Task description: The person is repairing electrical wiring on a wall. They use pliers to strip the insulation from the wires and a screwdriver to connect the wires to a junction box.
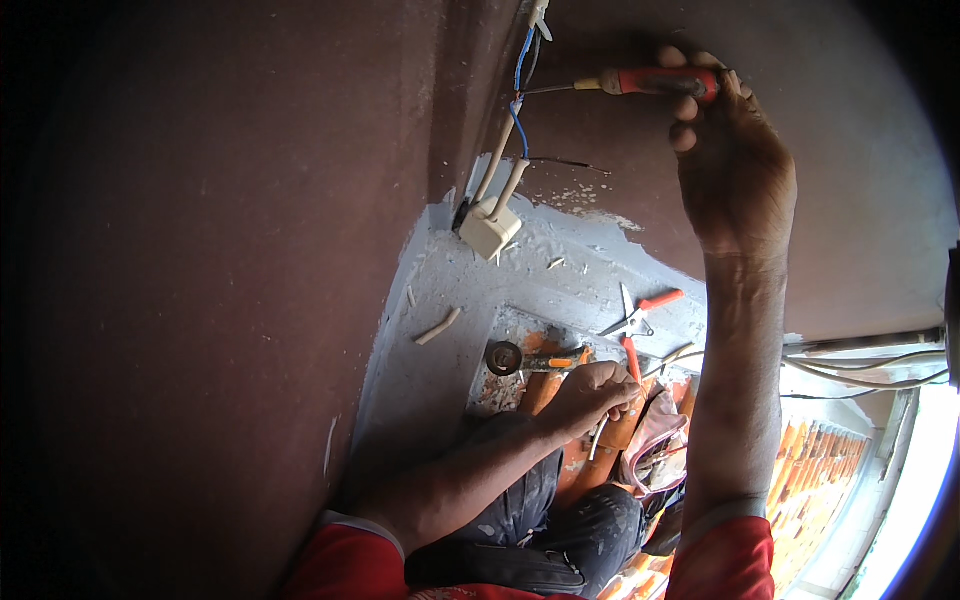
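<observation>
My right hand is raised, its fingers around the red handle of a screwdriver. The thin shaft points left, its tip meeting the blue wire in the wall corner. Below that joint, a dark wire end sticks out to the right from a cream cable. The cable runs down to a cream square box. My left hand is low, near my knees, with curled fingers. A short white strip shows just under its fingers; whether they pinch it is unclear.
Red-handled snips lie on the grey ledge, near a black tape roll and a black-and-orange tool. Cable sheath scraps are scattered there. A pinkish bag sits beside my knees. Loose cables run along the right; orange roof tiles lie below.
</observation>
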Demonstrator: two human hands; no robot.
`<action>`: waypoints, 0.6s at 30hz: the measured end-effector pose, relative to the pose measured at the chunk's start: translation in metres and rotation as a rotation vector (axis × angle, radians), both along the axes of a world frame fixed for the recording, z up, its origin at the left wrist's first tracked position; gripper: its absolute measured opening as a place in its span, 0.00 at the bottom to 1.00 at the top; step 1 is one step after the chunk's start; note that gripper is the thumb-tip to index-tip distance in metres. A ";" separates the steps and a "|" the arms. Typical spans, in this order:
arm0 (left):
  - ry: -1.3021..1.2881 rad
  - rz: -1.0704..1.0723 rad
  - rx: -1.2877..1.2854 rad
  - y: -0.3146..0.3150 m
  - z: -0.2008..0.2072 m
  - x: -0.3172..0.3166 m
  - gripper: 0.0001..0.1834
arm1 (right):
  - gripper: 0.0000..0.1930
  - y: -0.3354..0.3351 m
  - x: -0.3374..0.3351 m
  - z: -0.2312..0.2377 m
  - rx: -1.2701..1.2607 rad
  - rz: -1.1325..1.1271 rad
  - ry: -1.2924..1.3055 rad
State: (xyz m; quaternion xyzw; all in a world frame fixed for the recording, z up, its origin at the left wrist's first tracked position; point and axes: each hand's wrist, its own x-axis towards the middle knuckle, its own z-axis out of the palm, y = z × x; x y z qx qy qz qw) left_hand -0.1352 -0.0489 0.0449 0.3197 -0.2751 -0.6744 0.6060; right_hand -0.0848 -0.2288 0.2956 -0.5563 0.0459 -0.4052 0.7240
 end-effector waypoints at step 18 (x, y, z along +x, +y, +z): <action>-0.087 0.108 0.058 0.001 -0.005 0.015 0.15 | 0.21 0.094 -0.153 -0.068 0.146 -0.476 0.212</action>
